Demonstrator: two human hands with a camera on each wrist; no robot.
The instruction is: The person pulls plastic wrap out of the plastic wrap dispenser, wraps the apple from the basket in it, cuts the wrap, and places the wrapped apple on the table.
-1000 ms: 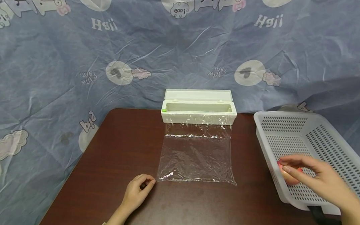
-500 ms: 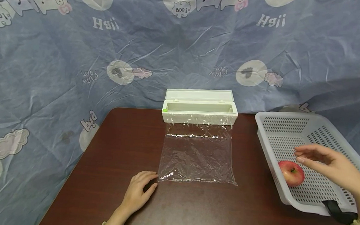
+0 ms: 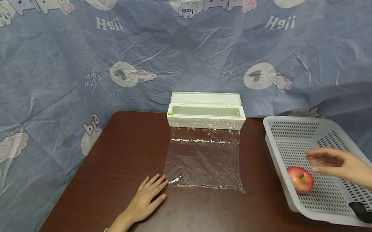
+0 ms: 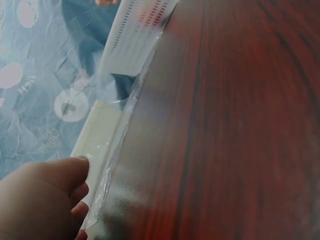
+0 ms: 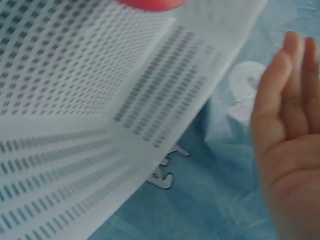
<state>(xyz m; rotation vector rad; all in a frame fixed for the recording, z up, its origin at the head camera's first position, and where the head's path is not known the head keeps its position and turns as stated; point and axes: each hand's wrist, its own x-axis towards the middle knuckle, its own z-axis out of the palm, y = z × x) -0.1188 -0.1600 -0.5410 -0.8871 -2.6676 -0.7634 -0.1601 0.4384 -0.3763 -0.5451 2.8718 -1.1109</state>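
My left hand (image 3: 146, 201) lies with spread fingers on the dark table, its fingertips at the near left corner of a clear sheet of plastic wrap (image 3: 204, 163). The sheet runs back over the front of a white wrap dispenser box (image 3: 205, 122), whose lid stands up behind it. Over the white basket (image 3: 278, 168), my right hand (image 3: 336, 164) hovers with loosely bent fingers and nothing in them. A red apple (image 3: 300, 180) sits inside the basket by its left wall, just left of and below that hand. In the right wrist view only the edge of the apple (image 5: 152, 4) shows.
A blue-grey printed cloth (image 3: 188, 54) hangs behind the table (image 3: 131, 144). The basket fills the table's right side. A small green piece (image 3: 170, 114) sits at the dispenser's left end. A black strap (image 3: 364, 212) is at the right wrist.
My right hand has drawn back from the apple toward the right, leaving it in the basket. My left hand's fingers have gone from curled to spread, reaching the wrap's corner.
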